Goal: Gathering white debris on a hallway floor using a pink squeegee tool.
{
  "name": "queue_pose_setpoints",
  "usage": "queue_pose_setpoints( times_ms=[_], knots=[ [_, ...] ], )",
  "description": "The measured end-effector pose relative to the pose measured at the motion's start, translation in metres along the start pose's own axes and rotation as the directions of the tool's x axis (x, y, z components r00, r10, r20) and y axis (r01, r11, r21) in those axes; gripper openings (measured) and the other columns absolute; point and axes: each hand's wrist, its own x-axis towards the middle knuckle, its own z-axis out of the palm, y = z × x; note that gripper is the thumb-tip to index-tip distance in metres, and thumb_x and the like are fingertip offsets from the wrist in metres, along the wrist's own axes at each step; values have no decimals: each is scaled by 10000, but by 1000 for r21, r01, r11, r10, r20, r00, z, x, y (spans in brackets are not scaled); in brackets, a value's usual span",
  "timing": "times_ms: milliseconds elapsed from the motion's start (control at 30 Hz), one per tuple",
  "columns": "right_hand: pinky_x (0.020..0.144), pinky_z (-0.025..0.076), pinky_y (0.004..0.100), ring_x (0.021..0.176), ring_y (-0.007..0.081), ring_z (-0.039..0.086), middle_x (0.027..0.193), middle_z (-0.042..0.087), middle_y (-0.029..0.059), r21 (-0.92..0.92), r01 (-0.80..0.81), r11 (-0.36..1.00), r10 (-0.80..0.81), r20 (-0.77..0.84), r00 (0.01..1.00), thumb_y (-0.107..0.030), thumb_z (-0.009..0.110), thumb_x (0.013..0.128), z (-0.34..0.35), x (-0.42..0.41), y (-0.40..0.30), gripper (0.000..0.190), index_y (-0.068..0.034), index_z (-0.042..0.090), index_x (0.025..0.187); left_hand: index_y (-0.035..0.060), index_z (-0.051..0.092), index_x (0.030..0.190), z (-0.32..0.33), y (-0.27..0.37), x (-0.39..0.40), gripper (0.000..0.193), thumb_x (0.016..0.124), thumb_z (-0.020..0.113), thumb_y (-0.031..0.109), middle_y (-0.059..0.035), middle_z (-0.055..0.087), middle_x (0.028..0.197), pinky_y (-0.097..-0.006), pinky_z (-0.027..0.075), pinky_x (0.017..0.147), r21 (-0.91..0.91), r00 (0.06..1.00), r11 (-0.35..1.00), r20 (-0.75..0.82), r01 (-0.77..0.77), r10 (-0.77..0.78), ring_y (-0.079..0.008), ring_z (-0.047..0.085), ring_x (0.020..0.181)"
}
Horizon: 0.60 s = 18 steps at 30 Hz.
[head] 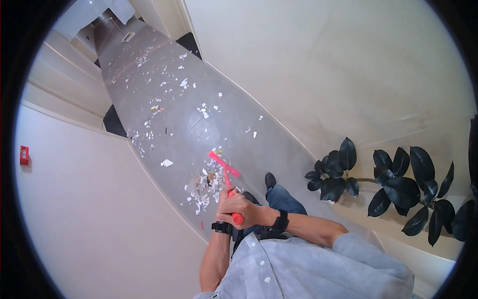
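Note:
My left hand (224,197) and my right hand (241,208) are both wrapped around the red handle of a long-handled floor sweeper (225,164). My right hand sits nearer the handle's top end, with the left just below it. The tool's narrow pink bar head rests at the far side of a heap of white scraps (207,187); whether it is a broom or a squeegee is unclear. Mixed into the heap are some brownish bits. Dark straps circle both wrists. My shoe (270,180) stands on the grey floor to the right of the tool.
More white scraps (203,110) are strewn along the grey corridor floor (231,116). A dark-leaved rubber plant (401,192) stands on the right by the pale wall (317,67). A long-handled dustpan (128,37) stands far down the corridor. The left wall (93,202) bears a red box (24,155).

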Motion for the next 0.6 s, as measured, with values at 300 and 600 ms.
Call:
queue_pose_setpoints(
  times_ms=[300, 600],
  knots=[
    [649, 452, 400, 664, 306, 599, 673, 586, 125, -189, -180, 965, 180, -16, 984, -116, 685, 745, -54, 50, 57, 149, -25, 582, 688, 26, 537, 959, 47, 18, 117, 176, 946, 514, 200, -72, 554, 773, -307, 476, 654, 7, 926, 997, 370, 83, -80, -187, 553, 688],
    [658, 461, 412, 716, 333, 613, 745, 623, 138, -278, -345, 896, 350, -36, 936, -166, 665, 771, -129, 130, 187, 154, -22, 617, 744, 27, 511, 1138, 160, 26, 220, 266, 961, 477, 224, -77, 576, 881, -304, 485, 723, -136, 788, 974, 612, 179, -59, -181, 568, 775]
  ],
)
